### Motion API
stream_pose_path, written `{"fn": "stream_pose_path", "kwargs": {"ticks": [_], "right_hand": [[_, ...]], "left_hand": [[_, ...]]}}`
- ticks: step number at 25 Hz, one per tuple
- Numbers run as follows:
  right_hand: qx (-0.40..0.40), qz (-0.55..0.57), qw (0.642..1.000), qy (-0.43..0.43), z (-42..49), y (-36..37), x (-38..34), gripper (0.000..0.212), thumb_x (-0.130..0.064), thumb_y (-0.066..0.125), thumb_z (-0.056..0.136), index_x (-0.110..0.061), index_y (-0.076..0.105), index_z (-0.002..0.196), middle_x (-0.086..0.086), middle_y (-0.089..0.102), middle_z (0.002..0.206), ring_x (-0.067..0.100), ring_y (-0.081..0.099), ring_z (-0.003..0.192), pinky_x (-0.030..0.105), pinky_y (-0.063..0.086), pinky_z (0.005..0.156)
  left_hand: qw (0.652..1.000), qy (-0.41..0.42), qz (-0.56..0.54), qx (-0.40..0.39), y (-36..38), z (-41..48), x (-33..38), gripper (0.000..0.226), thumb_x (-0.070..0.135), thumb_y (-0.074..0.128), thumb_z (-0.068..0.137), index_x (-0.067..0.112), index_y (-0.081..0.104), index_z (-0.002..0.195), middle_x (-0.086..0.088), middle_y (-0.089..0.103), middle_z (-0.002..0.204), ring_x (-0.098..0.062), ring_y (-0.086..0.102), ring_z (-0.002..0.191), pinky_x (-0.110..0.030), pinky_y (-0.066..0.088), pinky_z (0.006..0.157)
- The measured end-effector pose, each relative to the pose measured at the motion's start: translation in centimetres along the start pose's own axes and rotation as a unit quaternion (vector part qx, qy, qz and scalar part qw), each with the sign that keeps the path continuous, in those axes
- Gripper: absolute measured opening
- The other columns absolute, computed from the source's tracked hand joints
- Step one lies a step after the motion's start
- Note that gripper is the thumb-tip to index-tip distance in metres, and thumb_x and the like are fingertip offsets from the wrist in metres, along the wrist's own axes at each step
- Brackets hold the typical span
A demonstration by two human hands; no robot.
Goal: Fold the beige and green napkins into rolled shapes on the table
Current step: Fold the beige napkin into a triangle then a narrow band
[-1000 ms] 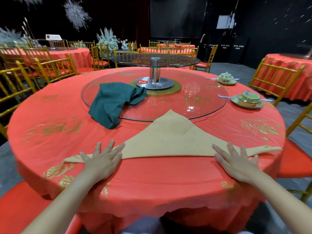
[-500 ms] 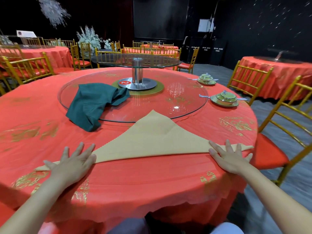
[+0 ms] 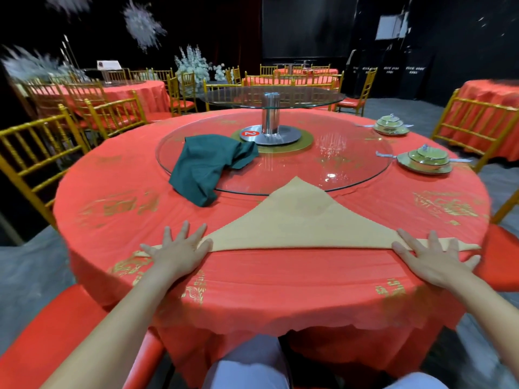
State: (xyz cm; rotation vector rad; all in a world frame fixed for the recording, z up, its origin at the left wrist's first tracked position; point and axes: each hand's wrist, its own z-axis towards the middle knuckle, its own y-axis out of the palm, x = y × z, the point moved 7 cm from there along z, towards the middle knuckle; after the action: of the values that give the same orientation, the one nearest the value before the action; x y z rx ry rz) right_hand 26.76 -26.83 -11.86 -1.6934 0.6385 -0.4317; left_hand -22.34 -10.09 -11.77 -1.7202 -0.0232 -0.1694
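The beige napkin (image 3: pixel 300 223) lies flat as a wide triangle on the red tablecloth (image 3: pixel 280 282), its long folded edge toward me and its tip reaching the glass turntable. My left hand (image 3: pixel 179 251) presses flat on the napkin's left corner with fingers spread. My right hand (image 3: pixel 429 256) presses flat on the right corner the same way. The green napkin (image 3: pixel 207 167) lies crumpled, half on the turntable and half on the cloth, beyond my left hand.
A glass turntable (image 3: pixel 323 164) with a steel post (image 3: pixel 271 119) fills the table's middle. Two green lidded bowls on plates (image 3: pixel 425 161) (image 3: pixel 390 126) sit at the right. Gold chairs (image 3: pixel 36 153) ring the table; red seats flank me.
My hands stay flat on the napkin's two corners. The camera view has swung back to the left, and the napkin stays flat as before.
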Motion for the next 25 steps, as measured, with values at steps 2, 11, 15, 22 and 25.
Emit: {"fn": "stream_pose_path", "kwargs": {"ticks": [2,11,15,22,25], "right_hand": [[0.008,-0.004,1.000,0.009,0.0,-0.2,0.6,0.080,-0.091,-0.005,0.058,-0.066,-0.007,0.133,0.000,-0.010,0.158,0.039,-0.006,0.143,0.067,-0.003,0.108],[0.053,-0.107,0.992,-0.036,-1.3,-2.3,-3.4,0.079,-0.083,-0.003,0.072,-0.050,-0.009,0.143,0.005,-0.010,0.158,0.038,-0.009,0.143,0.063,-0.010,0.108],[0.081,-0.077,0.964,-0.240,-4.4,-0.3,-14.0,0.068,-0.066,0.004,0.089,-0.036,-0.006,0.148,0.002,-0.012,0.158,0.023,-0.012,0.145,0.050,-0.009,0.113],[0.067,0.005,0.932,-0.356,-7.1,2.3,-19.9,0.058,-0.037,0.009,0.097,-0.014,0.003,0.150,-0.001,-0.002,0.159,0.009,-0.006,0.145,0.031,-0.004,0.117],[0.061,0.004,0.926,-0.372,-6.4,2.2,-19.7,0.053,-0.032,0.021,0.102,-0.016,0.008,0.150,-0.001,0.004,0.159,0.010,0.001,0.145,0.030,0.001,0.117]], "left_hand": [[1.000,0.002,0.006,0.005,-0.1,0.0,-0.4,0.053,0.065,0.015,0.091,0.055,0.002,0.142,0.014,-0.005,0.158,-0.025,-0.007,0.145,-0.074,0.002,0.102],[0.988,0.098,0.072,0.097,-2.9,-1.5,5.5,0.057,0.041,0.023,0.099,0.026,0.003,0.150,0.003,-0.002,0.159,-0.025,-0.001,0.146,-0.069,0.004,0.107],[0.961,0.265,0.032,0.070,-0.7,-5.2,16.5,0.057,0.039,0.022,0.099,0.020,0.005,0.150,0.004,0.001,0.159,-0.019,-0.001,0.146,-0.062,0.001,0.111],[0.964,0.264,0.037,0.007,3.7,-5.7,19.9,0.066,0.050,0.006,0.093,0.018,0.001,0.151,0.004,-0.002,0.159,-0.019,-0.005,0.146,-0.055,-0.005,0.113],[0.961,0.274,0.026,-0.005,3.4,-5.3,19.8,0.058,0.043,0.018,0.099,0.020,0.003,0.151,0.005,-0.003,0.159,-0.018,-0.006,0.146,-0.057,-0.004,0.112]]}}
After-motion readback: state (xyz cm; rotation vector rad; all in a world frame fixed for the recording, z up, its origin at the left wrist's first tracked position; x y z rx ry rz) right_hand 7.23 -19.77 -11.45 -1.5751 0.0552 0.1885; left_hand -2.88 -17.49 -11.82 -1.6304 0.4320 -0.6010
